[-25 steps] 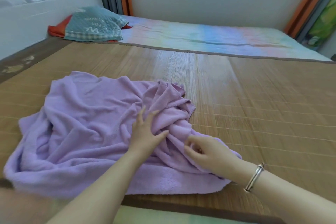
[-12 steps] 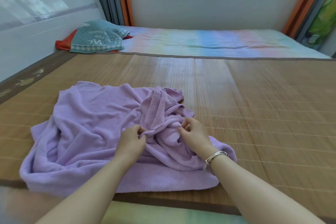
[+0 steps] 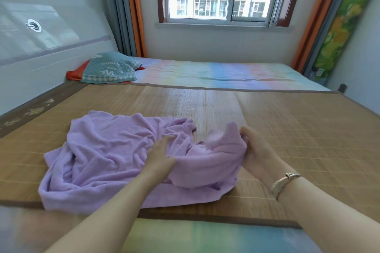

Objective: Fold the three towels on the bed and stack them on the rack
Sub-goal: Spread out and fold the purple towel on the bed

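The purple towel (image 3: 115, 156) is lying crumpled on the bamboo mat (image 3: 287, 129) that covers the near part of the bed, close to the mat's near edge. Its long axis is running left to right across the view, with the bulk of the cloth bunched to the left and a raised end lifted at the right.

The raised end is being gripped by the right hand (image 3: 257, 150), with the fingers curled round the cloth at its upper edge. The middle of the towel is being pressed down by the left hand (image 3: 159, 156), fingers fairly straight and pointing away from the body; no cloth is seen to be pinched by it.

The free cloth is lying to the left of both hands, so the left hand is the nearer one to the unspread part. A pull to the right against the left hand's hold is judged to be what the spreading step calls for.

The towel is being shown as thick, soft and deeply wrinkled, with no fold yet made. Only one towel is being shown; the rack is not in view.
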A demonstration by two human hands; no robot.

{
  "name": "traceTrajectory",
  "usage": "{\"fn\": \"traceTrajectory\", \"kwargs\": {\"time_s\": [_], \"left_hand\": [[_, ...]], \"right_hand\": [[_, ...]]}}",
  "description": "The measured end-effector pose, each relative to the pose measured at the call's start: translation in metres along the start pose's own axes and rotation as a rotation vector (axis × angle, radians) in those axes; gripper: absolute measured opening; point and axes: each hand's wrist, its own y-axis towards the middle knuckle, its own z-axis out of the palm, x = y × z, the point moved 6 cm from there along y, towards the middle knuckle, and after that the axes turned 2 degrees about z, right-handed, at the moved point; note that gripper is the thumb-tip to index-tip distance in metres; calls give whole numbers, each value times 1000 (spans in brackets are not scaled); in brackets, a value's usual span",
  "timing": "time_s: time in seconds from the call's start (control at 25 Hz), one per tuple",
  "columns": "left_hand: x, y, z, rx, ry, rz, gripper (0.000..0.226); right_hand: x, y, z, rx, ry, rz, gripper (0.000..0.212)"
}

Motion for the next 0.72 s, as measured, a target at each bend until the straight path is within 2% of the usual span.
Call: {"fn": "traceTrajectory", "kwargs": {"time_s": [0.08, 0.16, 0.2, 0.28, 0.36, 0.48, 0.56, 0.64, 0.72], "left_hand": [[-52, -16, 13, 183, -210, 145, 60], [-84, -25, 29, 338, -178, 277, 62], [-95, -30, 35, 404, -144, 308, 60], [-110, -41, 46, 554, -111, 291, 43], [-116, -46, 52, 644, -76, 262, 28], [-117, -40, 46, 587, -57, 275, 17], [-124, -30, 35, 430, -68, 271, 12], [-139, -26, 19, 269, -78, 302, 13], [-159, -32, 10, 211, -128, 348, 20]], "right_hand": [[8, -27, 2, 2, -71, 27, 40], [17, -46, 8, 25, -190, 64, 26], [23, -55, 11, 39, -316, 72, 27], [36, -69, 12, 80, -601, 57, 38], [54, -76, 11, 108, -731, -48, 33], [79, -84, 0, 129, -712, -197, 12], [89, -89, -13, 127, -771, -235, 16], [93, -88, -29, 58, -957, -247, 25], [90, -87, -41, -9, -1127, -207, 34]]}}
